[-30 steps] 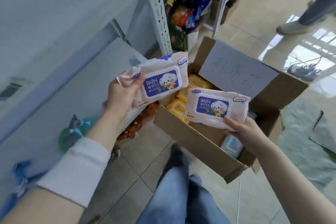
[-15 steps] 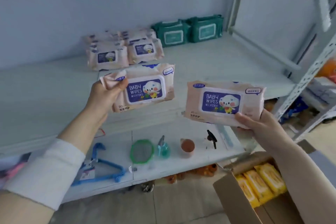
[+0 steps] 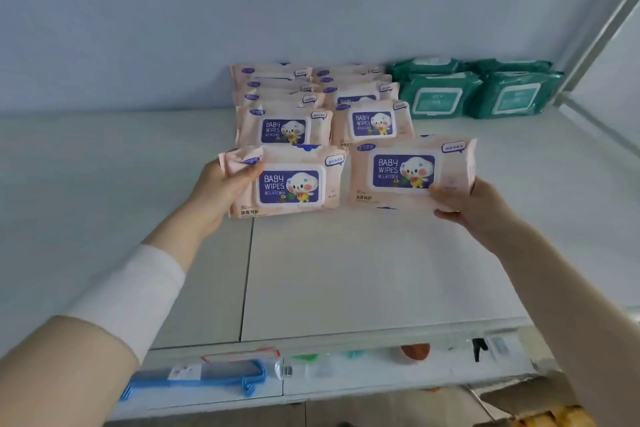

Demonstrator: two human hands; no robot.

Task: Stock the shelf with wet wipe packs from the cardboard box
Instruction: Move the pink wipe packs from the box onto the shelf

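Note:
My left hand [image 3: 221, 184] grips a pink baby wipes pack [image 3: 294, 184] by its left end. My right hand [image 3: 464, 201] grips a second pink baby wipes pack [image 3: 408, 172] at its lower right corner. Both packs are held side by side, faces toward me, over the white shelf [image 3: 346, 270], just in front of two rows of the same pink packs [image 3: 284, 128]. Only a corner of the cardboard box [image 3: 519, 395] shows at the bottom right, with yellow packs [image 3: 550, 418] inside.
Several green wipes packs [image 3: 478, 94] stand at the back right of the shelf, next to a grey upright post [image 3: 595, 35]. The lower shelf [image 3: 363, 381] carries a blue hanger [image 3: 207, 380], small bottles and a brown cup [image 3: 415, 352].
Both hands have carried their packs up from the box and forward over the shelf, close to the pink rows. My view has swung from the box on the floor to the shelf top.

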